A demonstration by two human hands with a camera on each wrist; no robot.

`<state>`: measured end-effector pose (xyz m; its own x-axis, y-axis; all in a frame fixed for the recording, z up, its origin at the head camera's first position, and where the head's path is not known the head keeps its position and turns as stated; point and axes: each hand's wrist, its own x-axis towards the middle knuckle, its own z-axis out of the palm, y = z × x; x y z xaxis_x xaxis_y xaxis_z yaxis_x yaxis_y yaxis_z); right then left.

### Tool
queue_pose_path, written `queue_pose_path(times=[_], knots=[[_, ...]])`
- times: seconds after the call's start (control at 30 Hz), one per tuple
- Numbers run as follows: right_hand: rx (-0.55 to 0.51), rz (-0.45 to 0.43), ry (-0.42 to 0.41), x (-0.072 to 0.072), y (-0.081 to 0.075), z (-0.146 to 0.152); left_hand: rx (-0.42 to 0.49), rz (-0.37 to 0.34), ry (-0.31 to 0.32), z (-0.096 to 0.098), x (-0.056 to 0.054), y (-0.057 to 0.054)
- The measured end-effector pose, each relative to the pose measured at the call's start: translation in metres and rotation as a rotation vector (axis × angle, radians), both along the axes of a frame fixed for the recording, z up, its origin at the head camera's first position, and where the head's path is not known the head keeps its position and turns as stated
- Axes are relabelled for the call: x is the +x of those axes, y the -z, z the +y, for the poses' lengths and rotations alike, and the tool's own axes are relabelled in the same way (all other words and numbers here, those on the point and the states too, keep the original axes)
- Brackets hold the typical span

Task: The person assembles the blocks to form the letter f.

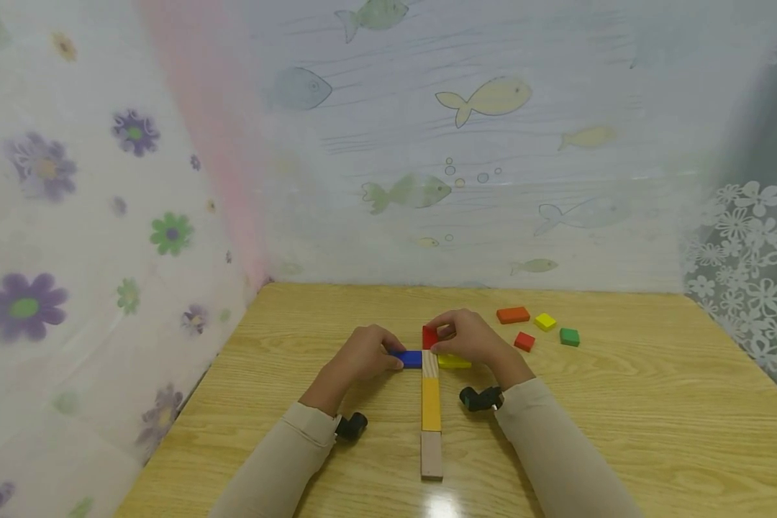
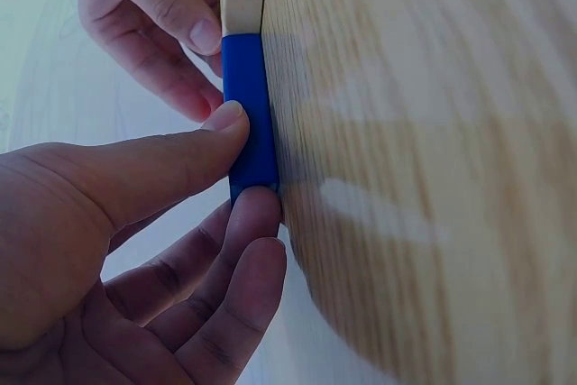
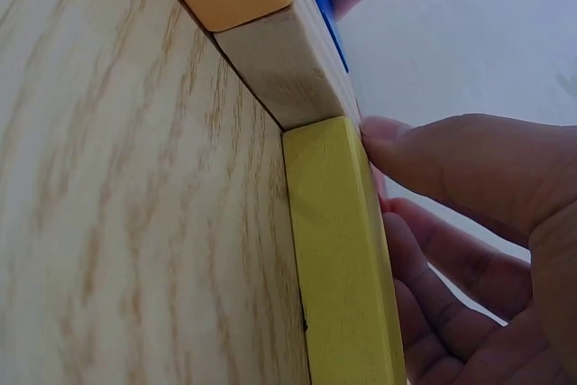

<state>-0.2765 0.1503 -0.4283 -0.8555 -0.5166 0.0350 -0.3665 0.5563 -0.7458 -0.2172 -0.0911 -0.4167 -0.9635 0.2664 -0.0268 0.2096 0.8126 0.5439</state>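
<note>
While the person's left hand (image 1: 362, 352) grasps the outer end of a blue rectangular block (image 1: 411, 359), thumb against one face and a fingertip at its end, the right hand (image 1: 471, 338) pinches a red block (image 1: 429, 338) between thumb and fingers. Watching from beside the wood-grain desk (image 1: 628, 410), I see a cross of blocks laid between its left and right edges. At the crossing lies a natural-wood block (image 1: 430, 365); the blue rectangular block meets it on the side toward the desk's left edge, a yellow rectangular block (image 1: 455, 362) on the side toward the right edge, and the red block on the side toward the far edge. The right hand partly covers the red block, so I cannot tell whether it lies flat. Away from the far edge, the stem continues with an amber block (image 1: 431, 404) and a pale wooden block (image 1: 431, 455), set end to end. Toward the desk's far right corner from the cross lie four separate pieces: an orange-red oblong block (image 1: 513, 315), a small yellow block (image 1: 545, 322), a small red block (image 1: 524, 342) and a small green block (image 1: 570, 337), the last nearest the right edge. Behind the far edge hangs a fish-printed sheet (image 1: 388, 129).
</note>
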Motion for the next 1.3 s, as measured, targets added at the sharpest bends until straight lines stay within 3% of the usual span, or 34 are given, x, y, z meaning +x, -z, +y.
queue_pose_path(times=[1.3], knots=[[-0.012, 0.001, 0.007, 0.0018, 0.0009, -0.0014, 0.009, -0.002, -0.004, 0.0000, 0.0017, -0.0023]])
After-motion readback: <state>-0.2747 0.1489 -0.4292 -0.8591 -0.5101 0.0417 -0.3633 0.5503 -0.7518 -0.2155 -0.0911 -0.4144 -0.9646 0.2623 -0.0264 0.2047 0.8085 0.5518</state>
